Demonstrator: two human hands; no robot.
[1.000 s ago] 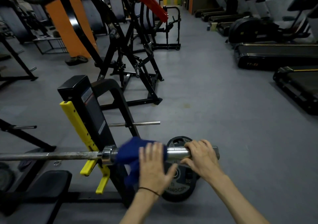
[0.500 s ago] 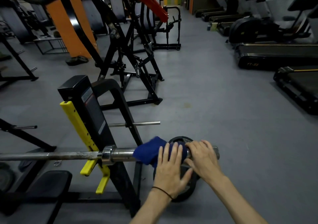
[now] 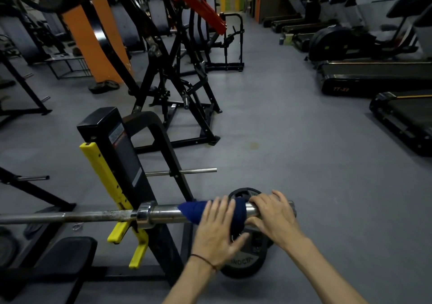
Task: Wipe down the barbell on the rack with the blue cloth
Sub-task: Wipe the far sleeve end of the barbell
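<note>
The steel barbell [image 3: 168, 213] lies across the yellow hooks [image 3: 105, 177] of the black rack upright [image 3: 121, 154], its sleeve pointing right. The blue cloth [image 3: 190, 211] is wrapped over the sleeve. My left hand [image 3: 217, 231] presses the cloth against the sleeve with straight fingers laid over the top and the thumb spread out below. Just to its right, my right hand [image 3: 273, 217] curls its fingers over the bare end of the sleeve. The two hands almost touch.
A black weight plate [image 3: 247, 257] stands on the grey floor under the sleeve end. The black bench pad [image 3: 58, 257] is at lower left. A black and orange machine frame [image 3: 177, 88] stands behind the rack, and treadmills [image 3: 374, 77] line the right side.
My left hand has slid the blue cloth to the right along the sleeve, from near the collar up against my right hand. My right hand stays on the sleeve end.
</note>
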